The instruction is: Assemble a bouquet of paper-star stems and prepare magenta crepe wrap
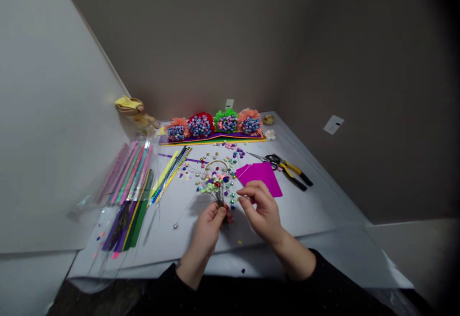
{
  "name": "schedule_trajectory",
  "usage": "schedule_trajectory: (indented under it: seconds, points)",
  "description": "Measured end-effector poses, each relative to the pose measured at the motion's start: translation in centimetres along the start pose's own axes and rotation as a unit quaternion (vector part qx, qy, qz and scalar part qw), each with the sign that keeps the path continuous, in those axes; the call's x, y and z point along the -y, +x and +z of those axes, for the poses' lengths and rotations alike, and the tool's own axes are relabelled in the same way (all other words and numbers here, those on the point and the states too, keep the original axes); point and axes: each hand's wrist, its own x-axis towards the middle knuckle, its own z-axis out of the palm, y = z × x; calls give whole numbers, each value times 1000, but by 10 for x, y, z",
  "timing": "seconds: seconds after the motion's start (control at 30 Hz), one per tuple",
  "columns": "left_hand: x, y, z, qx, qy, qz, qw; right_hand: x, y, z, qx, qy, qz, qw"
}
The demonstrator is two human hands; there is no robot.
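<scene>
My left hand [210, 225] is closed around the thin stems of a bunch of small folded paper stars [214, 184], held upright above the table. The heads are pale green, pink, white, red and blue. To its right, my right hand [261, 208] is raised with thumb and forefinger close together in a pinch. What sits between those fingertips is too small to make out. Behind the bunch lies a gold-coloured ring [216, 161] among loose stars and beads. A purple-pink sheet [264, 178] lies just beyond my right hand.
Pliers with yellow-black handles [294, 173] and scissors [273, 159] lie at right. Several star bouquets in crinkled paper [201, 125] line the back. Packs of paper strips [125, 172] and loose strips [170, 174] cover the left side. A basket [130, 106] stands in the back left corner.
</scene>
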Motion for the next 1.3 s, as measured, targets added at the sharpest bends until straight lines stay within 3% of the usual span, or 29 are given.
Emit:
schedule_trajectory:
  seconds: [0.13,0.3,0.4,0.53,0.7,0.8,1.07,1.2,1.3]
  points:
    - [-5,-2,-3,-51,144,89,984,7,-1,-5,-6,0,-31,1000]
    - [-3,-5,-12,-104,285,159,940,22,-2,-11,2,-32,-125,992]
    - [2,-4,-19,-116,350,215,904,29,0,-12,10,-63,-141,988]
    - [6,-3,-22,-128,400,265,868,30,0,-10,14,-83,-141,986]
    - [7,-3,-22,-125,426,270,854,27,-2,-9,12,-85,-140,986]
    - [5,-3,-22,-131,416,262,861,26,-2,-10,-7,-74,-113,991]
    - [-1,-3,-19,-143,290,207,924,21,0,-12,-11,-66,-57,996]
    - [-1,-2,-14,-130,246,155,948,19,-1,-10,-15,-33,4,999]
    - [-5,1,-13,-124,203,124,963,10,3,-15,-53,6,63,997]
